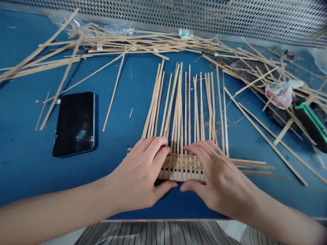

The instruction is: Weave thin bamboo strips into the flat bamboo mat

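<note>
A small woven mat of thin bamboo strips [182, 166] lies on the blue table [114, 163] near its front edge. Several long upright strips [186, 102] fan away from it, and a few cross strips [250, 165] stick out to the right. My left hand [143, 173] presses on the mat's left side, fingers on top and thumb under the near edge. On the mat's right side my right hand [217, 173] grips in the same way. Both hands pinch the woven part.
A black phone [75, 124] lies face up to the left. A heap of loose strips [127, 42] runs along the back. At the right sit crumpled plastic [282, 92] and a green-and-black tool [313, 124]. A perforated metal wall [204, 13] closes the back.
</note>
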Demonstrator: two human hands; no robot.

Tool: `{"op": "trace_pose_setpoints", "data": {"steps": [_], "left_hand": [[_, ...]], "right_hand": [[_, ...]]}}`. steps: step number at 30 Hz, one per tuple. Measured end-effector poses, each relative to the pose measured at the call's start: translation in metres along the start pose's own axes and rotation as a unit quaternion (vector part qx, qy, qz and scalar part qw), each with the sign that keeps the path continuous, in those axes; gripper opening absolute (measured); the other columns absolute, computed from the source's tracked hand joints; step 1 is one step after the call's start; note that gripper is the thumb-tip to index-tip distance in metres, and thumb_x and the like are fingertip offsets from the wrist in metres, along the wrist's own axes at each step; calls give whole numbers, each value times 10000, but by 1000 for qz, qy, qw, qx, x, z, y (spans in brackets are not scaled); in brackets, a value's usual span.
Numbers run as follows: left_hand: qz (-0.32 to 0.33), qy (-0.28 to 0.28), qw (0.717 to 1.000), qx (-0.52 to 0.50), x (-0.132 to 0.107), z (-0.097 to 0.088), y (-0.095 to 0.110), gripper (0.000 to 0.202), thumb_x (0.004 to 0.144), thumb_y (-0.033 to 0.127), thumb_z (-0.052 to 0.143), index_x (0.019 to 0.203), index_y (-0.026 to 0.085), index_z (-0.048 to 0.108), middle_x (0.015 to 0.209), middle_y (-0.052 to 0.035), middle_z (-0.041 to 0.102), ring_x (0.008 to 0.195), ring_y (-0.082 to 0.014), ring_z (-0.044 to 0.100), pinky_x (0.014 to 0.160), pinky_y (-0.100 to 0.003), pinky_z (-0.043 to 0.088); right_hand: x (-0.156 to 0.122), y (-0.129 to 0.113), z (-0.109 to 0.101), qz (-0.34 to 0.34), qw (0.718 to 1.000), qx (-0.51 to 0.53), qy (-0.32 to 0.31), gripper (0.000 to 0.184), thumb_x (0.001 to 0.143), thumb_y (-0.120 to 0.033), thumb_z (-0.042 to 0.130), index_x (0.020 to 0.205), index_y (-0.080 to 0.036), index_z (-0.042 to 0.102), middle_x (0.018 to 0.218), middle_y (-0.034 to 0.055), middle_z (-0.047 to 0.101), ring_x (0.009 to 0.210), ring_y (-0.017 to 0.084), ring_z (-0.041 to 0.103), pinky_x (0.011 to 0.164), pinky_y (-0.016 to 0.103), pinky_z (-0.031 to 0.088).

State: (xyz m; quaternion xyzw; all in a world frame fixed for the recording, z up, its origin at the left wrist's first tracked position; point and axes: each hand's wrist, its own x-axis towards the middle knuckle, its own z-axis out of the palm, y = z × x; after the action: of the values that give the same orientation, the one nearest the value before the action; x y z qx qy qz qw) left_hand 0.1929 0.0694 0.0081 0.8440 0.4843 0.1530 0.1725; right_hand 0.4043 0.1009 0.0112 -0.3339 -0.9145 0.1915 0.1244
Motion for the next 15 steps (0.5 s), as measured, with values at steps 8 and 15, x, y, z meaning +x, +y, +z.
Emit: {"op": "trace_pose_setpoints", "data": {"steps": [8,15], "left_hand": [[1,44,998,43,2,-30,-19,116,936,218,467,972,144,550,984,-42,567,927,-173,499,853,-319,396],[-60,-31,995,66,-17,-59,-53,189,954,271,397,901,199,563,991,-9,574,921,-163,531,828,-300,384]], "right_hand": [[1,12,-19,9,998,60,13,539,816,-471,606,1167,-78,493,1049,121,605,1011,217,551,876,364,464],[5,45,-41,76,990,-47,106,144,864,-255,570,982,-176,597,940,63,628,857,192,609,759,332,476]]}}
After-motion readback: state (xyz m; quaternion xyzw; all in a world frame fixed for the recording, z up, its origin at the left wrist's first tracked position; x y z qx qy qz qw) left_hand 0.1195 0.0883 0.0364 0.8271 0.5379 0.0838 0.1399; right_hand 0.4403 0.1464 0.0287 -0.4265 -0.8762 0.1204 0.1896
